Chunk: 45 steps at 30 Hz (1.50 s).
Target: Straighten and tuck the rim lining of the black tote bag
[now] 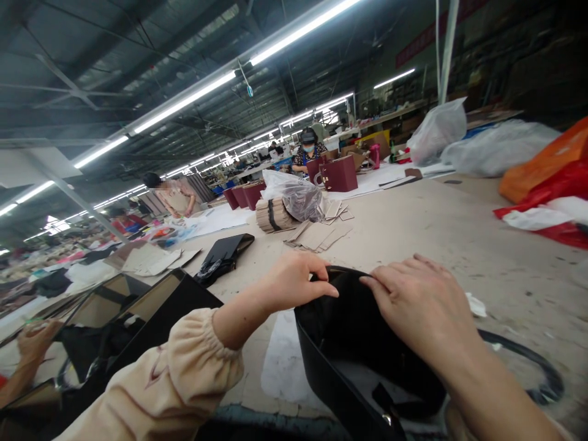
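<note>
A black handbag (321, 361) stands with its mouth facing up in front of me, its dark lining showing inside. My left hand (305, 278) pinches the far left part of the rim between thumb and fingers. On the far right part of the same rim, my right hand (413, 300) is closed, thumb toward the inside and fingers over the outer side. A black handle (528, 361) lies on the table to the right of the bag. Near the bag's close edge hangs a short black strap with a metal piece. The bag's right side is partly hidden by my right forearm.
Several black bag bodies (169, 306) stand at left, where another person's hand (37, 343) works. A flat black bag (225, 254) lies beyond them. Bundled boards (272, 215), maroon bags (340, 173) and plastic bags (436, 131) sit farther across the table (413, 226).
</note>
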{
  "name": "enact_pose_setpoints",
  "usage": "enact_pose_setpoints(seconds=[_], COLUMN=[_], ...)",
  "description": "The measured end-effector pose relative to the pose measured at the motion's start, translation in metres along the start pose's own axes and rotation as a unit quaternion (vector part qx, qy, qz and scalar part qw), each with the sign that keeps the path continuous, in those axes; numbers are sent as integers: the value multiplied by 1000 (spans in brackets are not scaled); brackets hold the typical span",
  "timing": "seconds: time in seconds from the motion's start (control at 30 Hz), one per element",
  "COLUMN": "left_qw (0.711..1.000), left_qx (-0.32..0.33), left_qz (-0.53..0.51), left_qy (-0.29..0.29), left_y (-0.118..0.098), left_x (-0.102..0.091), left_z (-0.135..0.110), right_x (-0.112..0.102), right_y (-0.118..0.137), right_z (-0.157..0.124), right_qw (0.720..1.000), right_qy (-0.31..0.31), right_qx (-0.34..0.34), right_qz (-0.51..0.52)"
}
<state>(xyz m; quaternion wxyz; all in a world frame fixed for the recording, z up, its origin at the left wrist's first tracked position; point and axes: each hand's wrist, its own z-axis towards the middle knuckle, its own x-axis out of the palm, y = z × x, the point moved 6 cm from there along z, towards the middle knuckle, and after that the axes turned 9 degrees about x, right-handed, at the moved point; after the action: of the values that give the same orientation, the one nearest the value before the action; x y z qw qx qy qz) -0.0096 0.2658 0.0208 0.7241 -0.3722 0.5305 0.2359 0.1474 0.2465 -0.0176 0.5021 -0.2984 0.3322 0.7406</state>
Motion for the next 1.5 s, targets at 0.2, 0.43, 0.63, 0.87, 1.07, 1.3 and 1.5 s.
enact_pose_setpoints(seconds=[0.2, 0.43, 0.63, 0.87, 1.07, 1.3, 1.5], left_qw=[1000, 999, 998, 997, 995, 996, 997], left_qx=[-12, -24, -51, -58, -76, -68, -69], left_qz=[-15, -17, 3, 47, 47, 45, 10], left_qy=[-16, -20, -41, -30, -35, -41, -33], left_y=[3, 6, 11, 8, 9, 6, 8], left_x=[1, 6, 6, 7, 7, 6, 9], left_z=[1, 14, 12, 14, 14, 11, 10], right_x=[2, 2, 1, -2, -1, -8, 1], right_y=[-1, -2, 2, 5, 4, 13, 22], right_z=[-2, -2, -3, -4, -5, -7, -2], right_qw=[1000, 1000, 1000, 1000, 1000, 999, 1000], right_qy=[11, 4, 10, 17, 25, 18, 5], right_qx=[1, -2, -7, -11, 8, 17, 18], right_qz=[-5, 8, 18, 17, 4, 38, 21])
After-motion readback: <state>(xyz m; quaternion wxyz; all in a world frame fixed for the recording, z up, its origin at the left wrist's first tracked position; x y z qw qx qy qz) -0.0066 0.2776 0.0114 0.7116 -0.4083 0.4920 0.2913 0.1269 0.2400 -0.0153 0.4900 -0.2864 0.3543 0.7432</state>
